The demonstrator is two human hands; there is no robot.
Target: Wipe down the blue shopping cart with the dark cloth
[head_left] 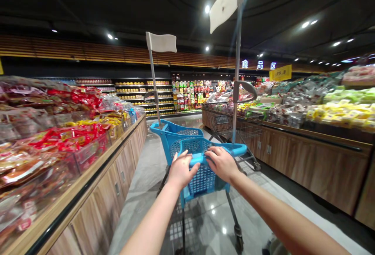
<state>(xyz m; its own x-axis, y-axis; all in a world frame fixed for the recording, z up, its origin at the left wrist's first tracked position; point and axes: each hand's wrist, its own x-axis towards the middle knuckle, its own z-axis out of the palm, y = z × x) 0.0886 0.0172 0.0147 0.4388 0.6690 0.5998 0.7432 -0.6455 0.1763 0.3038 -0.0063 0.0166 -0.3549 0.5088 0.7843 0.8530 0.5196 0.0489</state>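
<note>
With left hand point(182, 170) and right hand point(222, 163) closed round the handle point(199, 158) of the blue cart point(202, 182), mid-aisle on the floor point(205, 223), drifting right would likely clip the metal cart point(224, 124) parked at the edge of the right counter point(316, 161).

A supermarket aisle. Wooden counters point(307, 165) on both sides carry heaps of packaged snacks point(67, 134). Back shelves point(137, 95) hold rows of goods, and a yellow price sign point(280, 73) hangs near a lit wall sign point(259, 65). 2 trolleys stand on the glossy floor point(205, 220): a blue cart point(187, 139) and a wire cart point(222, 122).
</note>
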